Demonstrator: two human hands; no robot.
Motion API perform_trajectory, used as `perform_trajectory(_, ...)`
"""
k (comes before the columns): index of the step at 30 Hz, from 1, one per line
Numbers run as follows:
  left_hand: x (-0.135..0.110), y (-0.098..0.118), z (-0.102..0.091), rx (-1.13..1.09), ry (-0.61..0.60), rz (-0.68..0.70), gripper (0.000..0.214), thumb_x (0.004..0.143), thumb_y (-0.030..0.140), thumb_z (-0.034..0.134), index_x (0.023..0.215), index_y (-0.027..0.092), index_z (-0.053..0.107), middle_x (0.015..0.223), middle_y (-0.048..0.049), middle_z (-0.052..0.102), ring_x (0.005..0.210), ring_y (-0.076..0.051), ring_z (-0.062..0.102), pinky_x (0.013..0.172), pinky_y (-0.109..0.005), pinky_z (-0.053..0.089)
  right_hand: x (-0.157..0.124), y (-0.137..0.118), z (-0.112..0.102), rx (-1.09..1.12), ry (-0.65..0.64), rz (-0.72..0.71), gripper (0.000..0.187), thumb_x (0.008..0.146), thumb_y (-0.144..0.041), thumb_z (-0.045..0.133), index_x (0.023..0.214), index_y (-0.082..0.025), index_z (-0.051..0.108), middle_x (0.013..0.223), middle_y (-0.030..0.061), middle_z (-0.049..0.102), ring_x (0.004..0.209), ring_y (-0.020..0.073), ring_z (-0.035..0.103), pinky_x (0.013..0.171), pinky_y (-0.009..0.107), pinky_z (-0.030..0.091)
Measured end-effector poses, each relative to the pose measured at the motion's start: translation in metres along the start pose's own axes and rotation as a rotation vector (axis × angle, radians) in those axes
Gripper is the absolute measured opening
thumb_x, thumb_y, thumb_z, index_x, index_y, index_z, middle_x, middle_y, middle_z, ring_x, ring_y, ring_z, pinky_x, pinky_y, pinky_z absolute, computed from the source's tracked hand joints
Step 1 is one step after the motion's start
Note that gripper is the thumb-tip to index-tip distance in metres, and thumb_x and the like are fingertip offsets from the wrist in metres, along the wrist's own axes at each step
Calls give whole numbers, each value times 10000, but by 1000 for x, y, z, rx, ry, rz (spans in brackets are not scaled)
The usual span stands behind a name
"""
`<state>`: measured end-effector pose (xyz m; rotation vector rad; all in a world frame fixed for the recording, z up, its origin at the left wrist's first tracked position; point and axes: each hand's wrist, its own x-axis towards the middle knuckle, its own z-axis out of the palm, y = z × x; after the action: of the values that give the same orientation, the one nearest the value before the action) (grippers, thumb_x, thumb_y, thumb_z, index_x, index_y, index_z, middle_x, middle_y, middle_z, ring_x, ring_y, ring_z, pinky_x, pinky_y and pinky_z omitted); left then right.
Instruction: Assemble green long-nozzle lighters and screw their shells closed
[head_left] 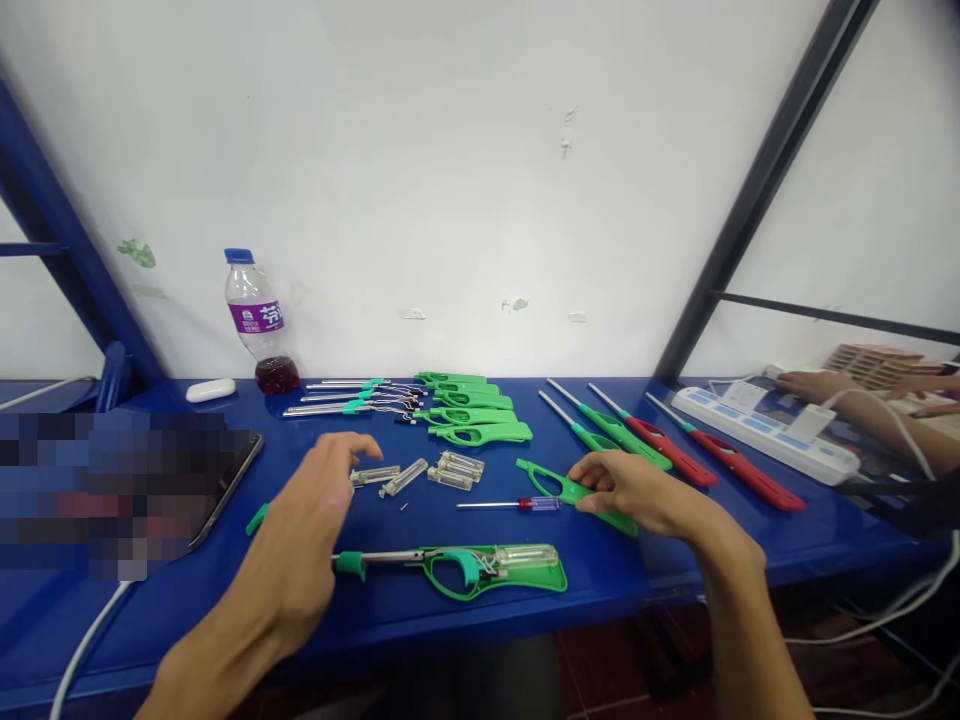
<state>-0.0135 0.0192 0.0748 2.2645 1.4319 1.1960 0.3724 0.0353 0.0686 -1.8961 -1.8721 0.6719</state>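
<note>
My right hand (626, 487) pinches a green lighter casing half (553, 482) by its handle end, close to the table surface. Loosely curved and apart, the fingers of my left hand (307, 530) hold nothing that I can see; some are hidden behind the hand. In front of me lies an opened lighter (491, 572), its green shell carrying a metal tube, a teal trigger and a clear fuel tank. A screwdriver (536, 504) with a red and purple handle rests just behind it. Clear fuel tanks (455, 469) and a tiny screw (404, 506) lie near my left hand.
Green casing halves (484, 433) and metal tubes with wires (330, 407) are laid out at the back. Green lighters (626, 437) and red lighters (746, 468) lie right, beside a power strip (772, 437). A bottle (259, 320) and phone (225, 495) are left. Another person's hand (814, 385) shows far right.
</note>
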Motion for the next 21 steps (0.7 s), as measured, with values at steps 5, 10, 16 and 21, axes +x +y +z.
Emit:
perform_trajectory(5,17,-32,-25,205,-35,-81,484,1082,467,201,1169,240,619,1189,-78,648,1089,-304,617,907,-444,502,0,-2,-2,-28,-53,35,397,688,-339,813,1048,-173,790,989,96,782,894,270,725,741,310,558)
perform_trajectory(10,18,-40,-12,244,-223,30,385,1037,490,422,1002,255,725,1106,-70,680,1037,-301,601,929,-447,482,-1,-3,-3,-73,-69,65,378,742,-381,781,1060,-177,788,1019,105,780,875,276,725,742,332,535)
perform_trajectory(16,15,-32,15,159,-326,111,343,1051,407,453,1065,288,774,1092,-46,725,1041,-288,625,941,-445,490,-5,-8,-5,-92,-87,74,310,748,-373,787,1004,-198,797,1023,103,784,928,297,729,767,347,532)
perform_trajectory(21,17,-35,15,187,-304,107,324,1033,367,489,1024,282,801,1005,-34,779,941,-284,661,906,-456,496,-8,-14,-5,-78,-119,76,259,763,-374,788,962,-208,791,970,92,792,904,283,737,754,332,550)
